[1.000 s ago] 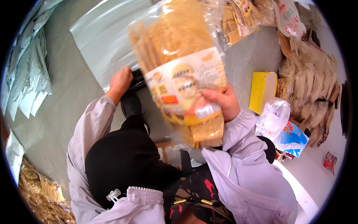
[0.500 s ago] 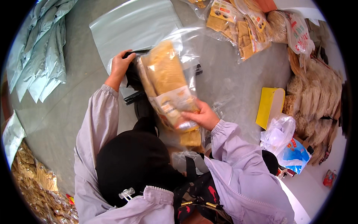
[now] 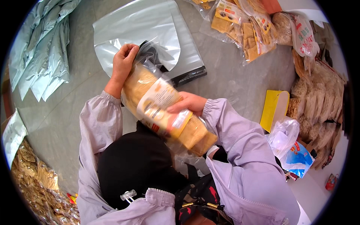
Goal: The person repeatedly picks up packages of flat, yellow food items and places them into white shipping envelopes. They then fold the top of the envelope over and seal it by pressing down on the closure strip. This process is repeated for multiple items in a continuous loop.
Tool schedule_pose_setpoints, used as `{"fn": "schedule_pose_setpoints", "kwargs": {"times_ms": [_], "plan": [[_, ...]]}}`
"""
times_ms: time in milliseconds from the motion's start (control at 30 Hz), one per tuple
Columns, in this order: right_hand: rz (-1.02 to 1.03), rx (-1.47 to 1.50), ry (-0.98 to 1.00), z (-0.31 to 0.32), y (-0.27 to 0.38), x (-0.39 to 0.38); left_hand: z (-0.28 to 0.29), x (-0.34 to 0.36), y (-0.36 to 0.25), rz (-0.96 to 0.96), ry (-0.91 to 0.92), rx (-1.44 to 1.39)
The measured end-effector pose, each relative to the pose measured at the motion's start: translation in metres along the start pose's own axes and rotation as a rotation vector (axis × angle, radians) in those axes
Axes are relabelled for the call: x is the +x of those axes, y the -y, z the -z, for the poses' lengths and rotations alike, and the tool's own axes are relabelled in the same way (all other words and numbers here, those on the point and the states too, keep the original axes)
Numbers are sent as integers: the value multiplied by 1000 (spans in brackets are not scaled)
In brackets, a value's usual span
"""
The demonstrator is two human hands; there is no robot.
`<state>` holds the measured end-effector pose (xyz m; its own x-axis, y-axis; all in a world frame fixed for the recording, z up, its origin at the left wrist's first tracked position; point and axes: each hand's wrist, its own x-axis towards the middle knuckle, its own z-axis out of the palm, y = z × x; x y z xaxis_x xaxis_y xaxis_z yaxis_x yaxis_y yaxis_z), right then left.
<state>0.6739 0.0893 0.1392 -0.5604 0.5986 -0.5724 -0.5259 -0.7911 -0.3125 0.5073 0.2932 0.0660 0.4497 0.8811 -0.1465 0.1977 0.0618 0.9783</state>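
My right hand (image 3: 189, 103) grips a clear plastic packet of tan dried food sheets (image 3: 140, 88), with fingers over its printed label. The packet slants from the upper left down to the lower right, above my lap. At its upper end my left hand (image 3: 125, 62) is closed, pinching the edge of a grey plastic mailing bag (image 3: 131, 22) with a black inside. The upper end of the packet lies close by this hand and overlaps the black opening. Another grey mailing bag (image 3: 187, 45) with a black strip lies under the first on the floor.
Grey mailing bags (image 3: 48, 52) are draped at the far left. More tan packets (image 3: 249, 28) lie at the upper right, and a yellow box (image 3: 270, 110) stands near bundled dried goods (image 3: 317, 93) along the right. Several wrapped packets (image 3: 32, 183) are heaped at the lower left.
The packet has turned, its upper end swinging left toward my left hand and its lower end right. My right hand has moved up and slightly left. The mailing bag's black opening shows differently.
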Motion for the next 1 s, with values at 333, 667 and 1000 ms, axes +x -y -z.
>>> {"fn": "schedule_pose_setpoints", "kwargs": {"times_ms": [333,667,1000], "plan": [[307,406,-213,25,10,-4,29,-43,-20,-276,93,401],[343,625,-25,21,15,31,19,-69,-28,-360,27,506],[404,269,-274,95,32,102,60,-52,124,194,-380,115]]}}
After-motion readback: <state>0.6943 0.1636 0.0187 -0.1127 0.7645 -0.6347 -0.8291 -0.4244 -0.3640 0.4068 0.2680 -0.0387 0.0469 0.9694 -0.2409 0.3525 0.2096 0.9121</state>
